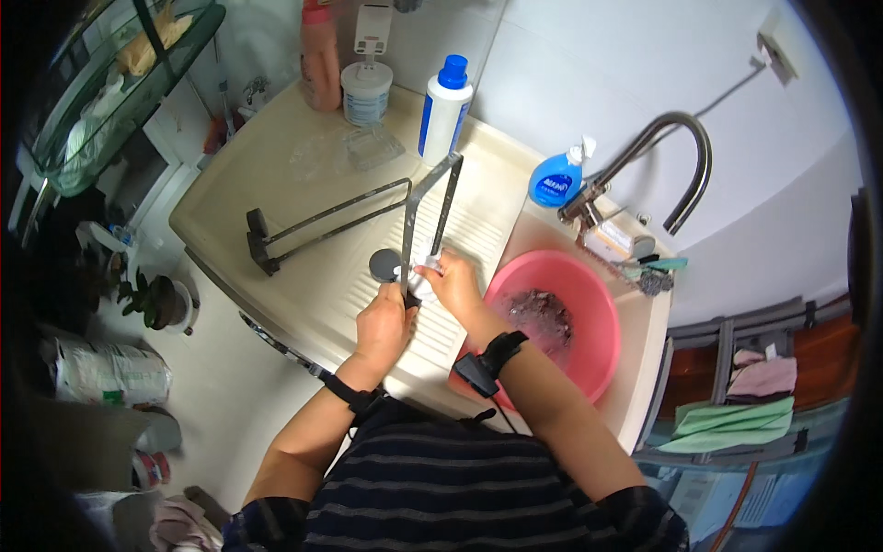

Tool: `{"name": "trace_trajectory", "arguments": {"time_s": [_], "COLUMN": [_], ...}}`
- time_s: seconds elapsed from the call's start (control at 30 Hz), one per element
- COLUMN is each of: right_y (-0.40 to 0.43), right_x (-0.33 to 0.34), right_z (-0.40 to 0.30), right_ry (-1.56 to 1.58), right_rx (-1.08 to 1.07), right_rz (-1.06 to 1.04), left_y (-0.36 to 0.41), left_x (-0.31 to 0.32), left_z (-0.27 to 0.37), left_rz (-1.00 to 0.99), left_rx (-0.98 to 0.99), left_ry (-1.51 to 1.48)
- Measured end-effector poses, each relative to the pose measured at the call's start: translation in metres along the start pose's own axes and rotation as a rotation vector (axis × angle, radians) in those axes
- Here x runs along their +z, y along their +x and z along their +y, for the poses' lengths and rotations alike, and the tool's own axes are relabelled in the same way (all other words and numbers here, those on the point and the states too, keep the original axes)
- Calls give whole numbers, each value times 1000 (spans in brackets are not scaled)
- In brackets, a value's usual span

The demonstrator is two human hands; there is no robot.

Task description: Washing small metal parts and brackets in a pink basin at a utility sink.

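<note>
My left hand [381,326] grips the lower end of a dark, bent flat-metal bracket [409,231], which rises over the ribbed washboard [441,331]. In my right hand [455,283] is a crumpled white cloth or tissue [423,286], pressed to the bracket's lower part; its exact contact is partly hidden by my fingers. A round dark grey disc [384,265] sits just left of the bracket. Farther left, a second dark metal bracket [331,217] with blocky end pieces lies on the cream counter [227,207]. Pale specks mark both brackets.
A pink basin [601,317] of water with dark items in it stands in the sink at right. Behind are a blue-capped white bottle [445,114], a blue pump bottle [554,181], a white tub [366,93] and a glass dish [372,148]. A curved faucet [697,148] overhangs the sink.
</note>
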State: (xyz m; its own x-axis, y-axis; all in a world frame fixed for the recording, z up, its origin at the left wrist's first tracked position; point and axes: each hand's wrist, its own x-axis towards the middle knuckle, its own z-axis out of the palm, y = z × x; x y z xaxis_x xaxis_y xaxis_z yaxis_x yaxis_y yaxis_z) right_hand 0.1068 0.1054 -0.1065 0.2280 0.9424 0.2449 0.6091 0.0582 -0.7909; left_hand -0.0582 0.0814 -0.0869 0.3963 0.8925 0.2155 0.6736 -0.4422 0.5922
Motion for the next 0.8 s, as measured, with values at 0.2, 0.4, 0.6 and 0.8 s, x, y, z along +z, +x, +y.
{"name": "trace_trajectory", "arguments": {"time_s": [0.2,0.4,0.6,0.8], "right_y": [-1,12,30,44], "right_x": [0,-46,-81,-88], "right_z": [-1,-34,-68,-87], "right_ry": [-189,-400,-704,-769], "right_rx": [-14,-291,-667,-801], "right_rz": [-20,21,160,186], "left_y": [1,18,26,5], "left_x": [-10,-64,-160,-104], "left_z": [1,-45,15,37], "left_rz": [-32,121,104,-382], "left_rx": [34,23,0,-184], "left_ry": [25,-735,-658,-640]}}
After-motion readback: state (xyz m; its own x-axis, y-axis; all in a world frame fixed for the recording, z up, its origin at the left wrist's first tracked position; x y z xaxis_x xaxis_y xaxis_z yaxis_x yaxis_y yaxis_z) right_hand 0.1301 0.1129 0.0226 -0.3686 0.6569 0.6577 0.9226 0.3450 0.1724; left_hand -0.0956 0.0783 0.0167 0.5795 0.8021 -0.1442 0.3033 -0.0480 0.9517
